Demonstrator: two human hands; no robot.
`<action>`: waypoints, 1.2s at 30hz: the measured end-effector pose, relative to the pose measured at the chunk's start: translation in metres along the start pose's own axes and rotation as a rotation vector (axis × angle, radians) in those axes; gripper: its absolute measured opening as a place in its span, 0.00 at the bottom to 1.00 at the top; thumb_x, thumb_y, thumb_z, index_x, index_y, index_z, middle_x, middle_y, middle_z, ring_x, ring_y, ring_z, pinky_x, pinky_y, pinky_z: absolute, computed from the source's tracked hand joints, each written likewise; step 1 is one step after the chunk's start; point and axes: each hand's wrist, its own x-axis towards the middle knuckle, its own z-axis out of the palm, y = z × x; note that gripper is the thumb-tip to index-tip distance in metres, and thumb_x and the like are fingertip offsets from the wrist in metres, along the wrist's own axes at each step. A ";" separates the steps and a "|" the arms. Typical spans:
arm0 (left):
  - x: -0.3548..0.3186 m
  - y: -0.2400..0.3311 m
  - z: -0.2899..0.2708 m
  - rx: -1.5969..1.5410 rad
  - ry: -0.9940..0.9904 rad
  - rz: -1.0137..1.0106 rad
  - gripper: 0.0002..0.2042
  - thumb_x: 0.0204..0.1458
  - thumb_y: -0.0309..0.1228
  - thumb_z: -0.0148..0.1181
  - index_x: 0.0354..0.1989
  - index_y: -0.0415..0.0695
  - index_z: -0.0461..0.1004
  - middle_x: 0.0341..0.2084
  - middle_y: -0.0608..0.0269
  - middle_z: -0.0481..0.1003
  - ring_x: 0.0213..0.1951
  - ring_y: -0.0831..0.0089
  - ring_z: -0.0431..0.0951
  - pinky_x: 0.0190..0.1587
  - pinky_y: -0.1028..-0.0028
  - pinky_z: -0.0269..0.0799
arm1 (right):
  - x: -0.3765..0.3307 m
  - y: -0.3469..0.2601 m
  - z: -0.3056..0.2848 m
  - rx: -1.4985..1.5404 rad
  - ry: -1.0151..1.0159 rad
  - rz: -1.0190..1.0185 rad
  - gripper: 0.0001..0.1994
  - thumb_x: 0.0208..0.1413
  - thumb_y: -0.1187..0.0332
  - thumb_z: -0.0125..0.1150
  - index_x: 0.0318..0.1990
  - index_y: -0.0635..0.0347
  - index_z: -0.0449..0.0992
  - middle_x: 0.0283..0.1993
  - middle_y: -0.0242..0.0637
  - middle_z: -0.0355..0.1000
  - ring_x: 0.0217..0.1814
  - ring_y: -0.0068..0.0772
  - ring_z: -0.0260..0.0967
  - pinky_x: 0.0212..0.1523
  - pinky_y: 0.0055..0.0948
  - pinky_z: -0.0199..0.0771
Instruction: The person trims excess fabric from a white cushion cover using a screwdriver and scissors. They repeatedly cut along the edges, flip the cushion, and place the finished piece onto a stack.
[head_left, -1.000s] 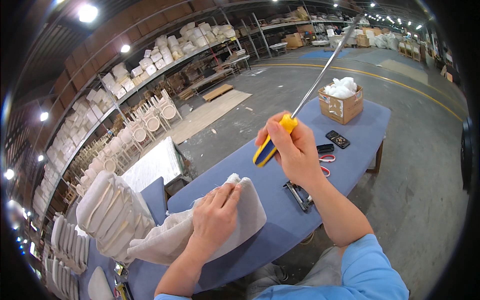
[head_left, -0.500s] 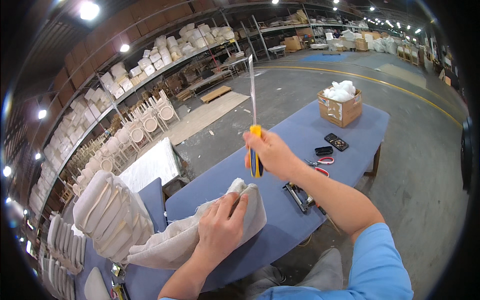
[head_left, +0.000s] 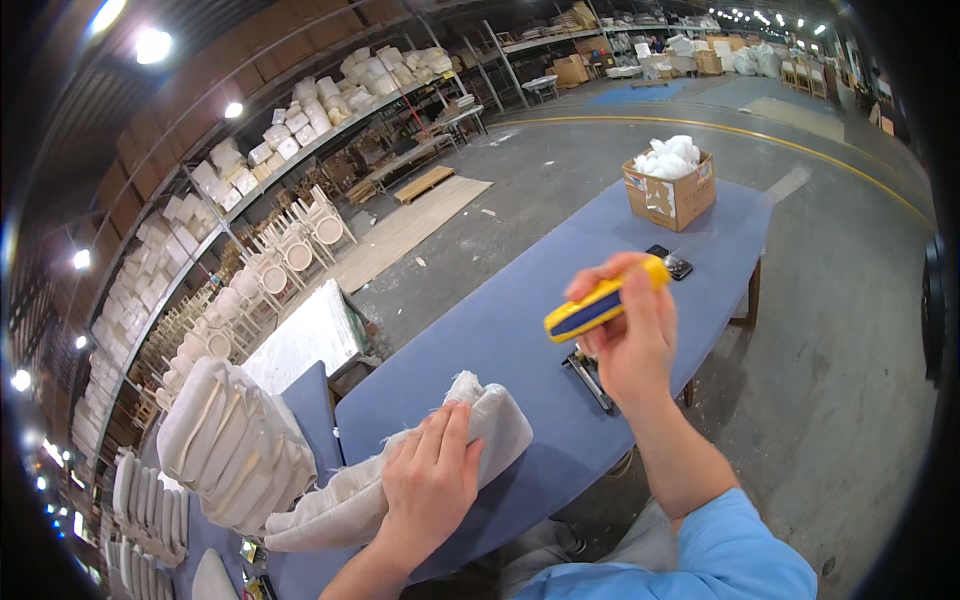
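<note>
My right hand (head_left: pixel 632 340) is raised over the table, closed around the yellow and blue handle of a screwdriver (head_left: pixel 590 310). Its long shaft, blurred by motion, points away to the upper right. With its fingers over the top edge, my left hand (head_left: pixel 432 485) grips a light grey upholstered seat cushion (head_left: pixel 335 515), which stands on its side. Frayed cloth edges show along the cushion's top. Left of it is a stack of similar pale cushions (head_left: pixel 235 440).
The blue-covered table (head_left: pixel 560 240) carries a cardboard box (head_left: pixel 672 200) with white stuffing at its far end. A black device (head_left: pixel 678 265) lies before the box, and a staple gun (head_left: pixel 588 378) lies near the right edge. Chair frames (head_left: pixel 300 250) and shelving stand beyond.
The screwdriver has swung from upright to tilted, its handle now slanting up to the right. My right hand has moved to the right. My left hand stays on the cushion.
</note>
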 end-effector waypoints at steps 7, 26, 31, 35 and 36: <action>-0.009 0.021 -0.002 0.020 -0.017 0.000 0.20 0.55 0.29 0.69 0.56 0.36 0.79 0.51 0.47 0.83 0.49 0.51 0.85 0.52 0.60 0.80 | -0.036 0.007 -0.017 -0.103 -0.152 0.276 0.10 0.78 0.57 0.47 0.53 0.52 0.66 0.43 0.43 0.78 0.35 0.22 0.72 0.28 0.19 0.68; -0.024 0.046 -0.005 -0.010 -0.012 0.003 0.19 0.52 0.27 0.71 0.53 0.35 0.81 0.50 0.46 0.83 0.49 0.51 0.85 0.53 0.59 0.80 | -0.022 0.000 -0.004 0.039 -0.195 0.409 0.13 0.78 0.54 0.49 0.49 0.54 0.69 0.38 0.41 0.78 0.39 0.25 0.76 0.36 0.25 0.75; -0.029 0.047 -0.011 -0.005 -0.040 0.062 0.20 0.51 0.27 0.71 0.53 0.35 0.81 0.49 0.46 0.83 0.49 0.51 0.85 0.54 0.59 0.80 | -0.031 0.012 -0.023 -0.157 -0.255 0.674 0.14 0.78 0.52 0.45 0.51 0.52 0.68 0.38 0.40 0.80 0.20 0.18 0.64 0.17 0.21 0.61; -0.027 -0.003 -0.023 0.001 0.006 0.131 0.19 0.52 0.30 0.71 0.52 0.37 0.82 0.48 0.49 0.84 0.48 0.55 0.86 0.51 0.62 0.82 | -0.044 0.016 -0.054 -0.170 0.001 0.509 0.13 0.77 0.55 0.46 0.49 0.54 0.70 0.39 0.40 0.79 0.21 0.19 0.65 0.17 0.21 0.63; -0.023 -0.022 -0.028 -0.015 0.032 0.168 0.18 0.51 0.30 0.71 0.50 0.37 0.83 0.46 0.50 0.85 0.45 0.57 0.87 0.50 0.63 0.83 | -0.051 0.018 -0.060 -0.170 0.028 0.530 0.12 0.77 0.57 0.48 0.49 0.54 0.70 0.39 0.38 0.78 0.22 0.18 0.66 0.18 0.21 0.63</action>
